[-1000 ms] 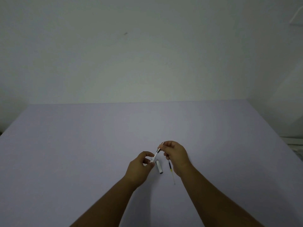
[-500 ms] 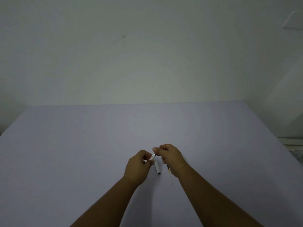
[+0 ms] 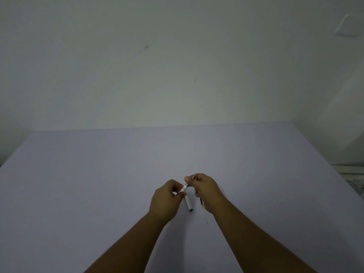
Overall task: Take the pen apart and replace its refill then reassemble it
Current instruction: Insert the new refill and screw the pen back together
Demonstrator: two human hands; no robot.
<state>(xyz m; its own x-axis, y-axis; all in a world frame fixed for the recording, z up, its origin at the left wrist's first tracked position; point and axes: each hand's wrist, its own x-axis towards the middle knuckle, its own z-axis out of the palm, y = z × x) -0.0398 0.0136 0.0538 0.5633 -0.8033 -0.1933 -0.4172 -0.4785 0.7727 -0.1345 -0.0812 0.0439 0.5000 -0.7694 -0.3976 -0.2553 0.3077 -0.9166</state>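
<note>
My left hand (image 3: 165,198) pinches the lower end of a small white pen barrel (image 3: 184,187), held above the table. My right hand (image 3: 204,189) grips the barrel's upper end with thumb and fingertips; a thin tip pokes out near its fingers. Both hands nearly touch. On the table below lies a white pen cap (image 3: 188,203) with a dark end. A thin refill (image 3: 203,210), dark at the top and pale below, lies just right of it, partly hidden under my right wrist.
The pale lilac table (image 3: 98,184) stretches out on all sides, meeting a plain light wall at the back. Something white sits beyond the table's right edge (image 3: 352,174).
My hands have drawn together from a wider gap, and both now hold the barrel close. The cap and refill have stayed where they lie.
</note>
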